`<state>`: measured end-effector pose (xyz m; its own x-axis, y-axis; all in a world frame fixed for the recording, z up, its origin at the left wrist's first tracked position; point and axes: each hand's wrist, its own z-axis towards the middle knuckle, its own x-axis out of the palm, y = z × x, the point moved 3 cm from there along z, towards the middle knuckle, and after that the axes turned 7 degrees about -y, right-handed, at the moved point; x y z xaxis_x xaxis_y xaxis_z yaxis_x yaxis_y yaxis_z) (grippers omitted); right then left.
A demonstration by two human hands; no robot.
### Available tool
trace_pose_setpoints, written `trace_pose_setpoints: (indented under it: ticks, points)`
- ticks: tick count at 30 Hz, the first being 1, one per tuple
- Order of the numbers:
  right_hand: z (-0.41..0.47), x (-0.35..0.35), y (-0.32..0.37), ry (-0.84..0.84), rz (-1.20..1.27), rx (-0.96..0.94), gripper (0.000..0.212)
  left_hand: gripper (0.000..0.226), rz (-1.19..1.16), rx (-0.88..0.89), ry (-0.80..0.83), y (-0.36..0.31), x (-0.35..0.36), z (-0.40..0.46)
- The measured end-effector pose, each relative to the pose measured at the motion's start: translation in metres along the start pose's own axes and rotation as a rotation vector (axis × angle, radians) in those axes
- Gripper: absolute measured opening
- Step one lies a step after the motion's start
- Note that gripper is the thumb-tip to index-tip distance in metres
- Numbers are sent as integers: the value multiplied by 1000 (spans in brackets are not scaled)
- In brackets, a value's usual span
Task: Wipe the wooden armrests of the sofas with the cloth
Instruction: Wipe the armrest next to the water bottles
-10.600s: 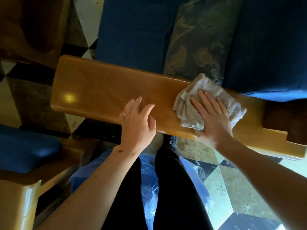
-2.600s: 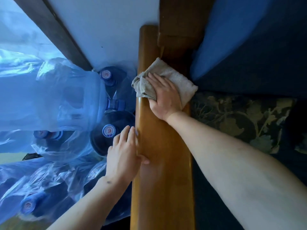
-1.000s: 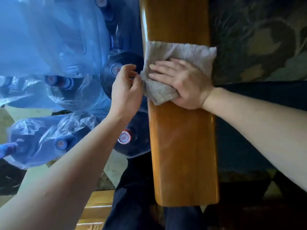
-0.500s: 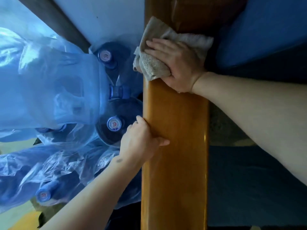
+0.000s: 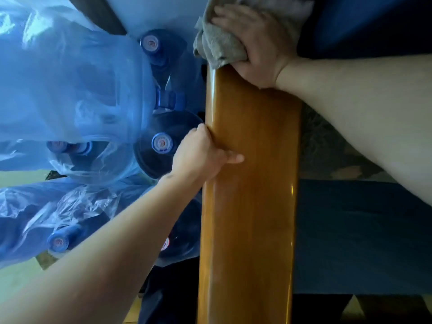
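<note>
At the frame's top, my right hand (image 5: 259, 43) clutches the cloth (image 5: 219, 46) on the armrest (image 5: 252, 195); my left hand (image 5: 201, 155) grips its left edge.

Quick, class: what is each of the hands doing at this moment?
Left hand: grips the outer edge of the wooden armrest, thumb on top.
Right hand: holds the cloth, pressing it on the armrest's far end.

Plastic-wrapped blue water jugs (image 5: 161, 143) beside white wall (image 5: 159, 12)
</note>
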<state>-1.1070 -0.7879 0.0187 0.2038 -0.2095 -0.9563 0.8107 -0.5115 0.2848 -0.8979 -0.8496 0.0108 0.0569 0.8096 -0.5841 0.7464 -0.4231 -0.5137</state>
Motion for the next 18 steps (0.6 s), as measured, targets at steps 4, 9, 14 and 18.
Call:
trace_pose_setpoints:
  ticks: [4, 9, 14, 18]
  points:
    - [-29, 3, 21, -91, -5, 92, 65, 62, -29, 160, -188, 21, 9, -28]
    - [-118, 13, 65, -117, -21, 176, 66, 41, 26, 318, -288, 80, 26, -99]
    - [-217, 23, 132, -110, -20, 180, 71, 79, 15, 316, -171, 131, 64, -181]
    - [-288, 36, 173, -139, -58, 248, 72, 76, -86, 212, -157, 172, 95, -240]
